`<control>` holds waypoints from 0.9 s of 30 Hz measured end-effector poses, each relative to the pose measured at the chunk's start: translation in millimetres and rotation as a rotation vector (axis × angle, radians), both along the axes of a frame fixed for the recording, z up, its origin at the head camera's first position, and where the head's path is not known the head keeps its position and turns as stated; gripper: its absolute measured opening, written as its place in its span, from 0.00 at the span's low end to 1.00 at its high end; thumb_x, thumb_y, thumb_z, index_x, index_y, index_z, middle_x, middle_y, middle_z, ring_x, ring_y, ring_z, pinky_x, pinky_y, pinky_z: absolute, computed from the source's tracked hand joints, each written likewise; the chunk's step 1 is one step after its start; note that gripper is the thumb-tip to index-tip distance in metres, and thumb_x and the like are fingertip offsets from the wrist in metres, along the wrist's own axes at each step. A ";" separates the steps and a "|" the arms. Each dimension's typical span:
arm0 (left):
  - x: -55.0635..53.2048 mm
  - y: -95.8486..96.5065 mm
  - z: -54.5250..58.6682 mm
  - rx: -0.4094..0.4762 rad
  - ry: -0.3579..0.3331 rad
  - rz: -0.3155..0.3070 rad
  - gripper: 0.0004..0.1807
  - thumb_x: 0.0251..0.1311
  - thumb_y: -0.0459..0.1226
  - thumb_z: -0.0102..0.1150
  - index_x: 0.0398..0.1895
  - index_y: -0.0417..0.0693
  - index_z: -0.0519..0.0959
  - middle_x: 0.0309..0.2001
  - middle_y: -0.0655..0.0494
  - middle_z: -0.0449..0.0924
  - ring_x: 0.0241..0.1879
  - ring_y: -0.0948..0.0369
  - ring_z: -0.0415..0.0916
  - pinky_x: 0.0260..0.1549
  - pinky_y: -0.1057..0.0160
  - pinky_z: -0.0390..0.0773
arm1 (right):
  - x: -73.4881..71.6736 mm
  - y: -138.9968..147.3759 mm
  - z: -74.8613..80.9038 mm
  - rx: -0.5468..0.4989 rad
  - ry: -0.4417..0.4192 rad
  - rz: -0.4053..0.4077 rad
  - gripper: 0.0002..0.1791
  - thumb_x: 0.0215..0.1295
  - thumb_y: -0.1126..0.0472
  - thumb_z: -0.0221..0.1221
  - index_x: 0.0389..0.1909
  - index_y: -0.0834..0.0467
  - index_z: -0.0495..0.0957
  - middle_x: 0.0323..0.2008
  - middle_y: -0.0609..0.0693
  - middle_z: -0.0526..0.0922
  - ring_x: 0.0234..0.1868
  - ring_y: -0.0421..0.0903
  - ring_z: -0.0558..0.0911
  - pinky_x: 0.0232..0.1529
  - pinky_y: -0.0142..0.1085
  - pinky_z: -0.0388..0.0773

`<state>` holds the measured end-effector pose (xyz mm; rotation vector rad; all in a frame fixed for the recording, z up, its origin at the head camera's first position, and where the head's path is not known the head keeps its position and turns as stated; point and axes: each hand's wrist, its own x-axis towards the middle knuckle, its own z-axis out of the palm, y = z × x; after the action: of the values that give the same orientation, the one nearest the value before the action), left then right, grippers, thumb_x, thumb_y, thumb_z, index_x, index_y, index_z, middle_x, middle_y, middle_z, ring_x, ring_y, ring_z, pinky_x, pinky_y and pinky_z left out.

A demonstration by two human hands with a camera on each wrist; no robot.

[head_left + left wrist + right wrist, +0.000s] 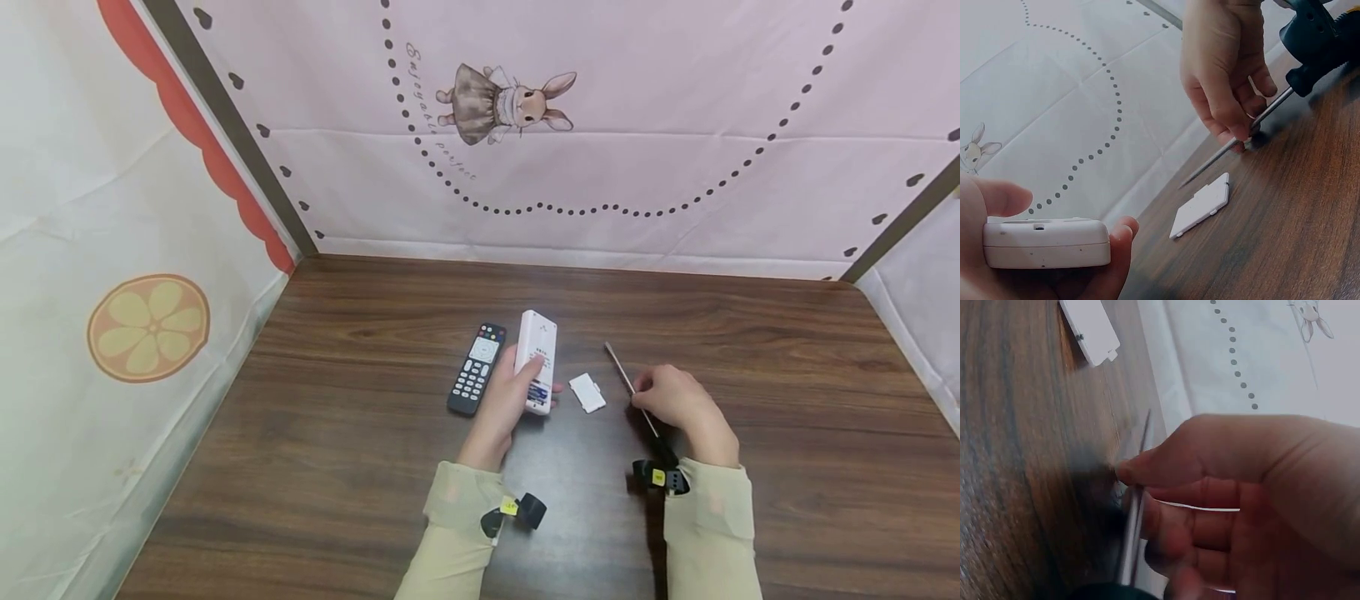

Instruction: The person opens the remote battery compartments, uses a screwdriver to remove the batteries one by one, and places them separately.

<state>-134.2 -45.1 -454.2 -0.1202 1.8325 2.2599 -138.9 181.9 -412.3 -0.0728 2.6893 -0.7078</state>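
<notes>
My left hand (504, 406) grips a white remote control (537, 342), thumb on the face turned up; blue printed or coloured matter shows near its lower end. In the left wrist view, one narrow end of this remote (1047, 244) faces the camera. Further right, my right hand (684, 408) pinches the thin metal shaft of a screwdriver (619, 365) between thumb and fingers. Its dark handle (1313, 37) lies back toward the wrist. On the table between the hands is a small white battery cover (587, 392), touched by neither. Something dark by the right fingertips is too blurred to tell.
A black remote control (477, 369) with white buttons lies just left of my left hand. The brown wooden table (337, 467) ends at a pink patterned cloth (637, 167) behind and a white cloth (67, 433) at the left.
</notes>
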 end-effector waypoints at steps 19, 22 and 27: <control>1.7 -0.6 2.5 -0.017 0.003 0.004 0.21 0.62 0.47 0.46 0.56 0.49 0.62 0.43 0.38 0.74 0.33 0.52 0.80 0.25 0.54 0.79 | 6.0 -3.0 22.3 -0.338 0.523 -0.218 0.17 0.66 0.46 0.43 0.39 0.55 0.70 0.24 0.51 0.77 0.18 0.45 0.71 0.17 0.34 0.67; 1.2 -0.6 0.7 -0.029 -0.003 -0.001 0.22 0.62 0.49 0.46 0.55 0.51 0.62 0.42 0.41 0.74 0.32 0.54 0.80 0.24 0.57 0.79 | 6.0 -5.9 22.8 -0.408 0.610 -0.248 0.15 0.66 0.46 0.44 0.38 0.54 0.70 0.24 0.50 0.76 0.17 0.45 0.71 0.16 0.32 0.69; 4.2 -1.2 11.9 -0.014 -0.027 0.007 0.21 0.62 0.45 0.46 0.56 0.49 0.62 0.44 0.35 0.73 0.34 0.50 0.79 0.25 0.56 0.79 | 4.8 -7.8 22.9 -0.519 0.700 -0.251 0.11 0.65 0.50 0.48 0.39 0.54 0.70 0.29 0.51 0.79 0.20 0.45 0.75 0.19 0.30 0.74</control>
<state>-129.9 -46.3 -442.2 -0.1597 1.8377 2.2389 -134.1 174.1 -389.4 -0.1342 3.0904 -1.7203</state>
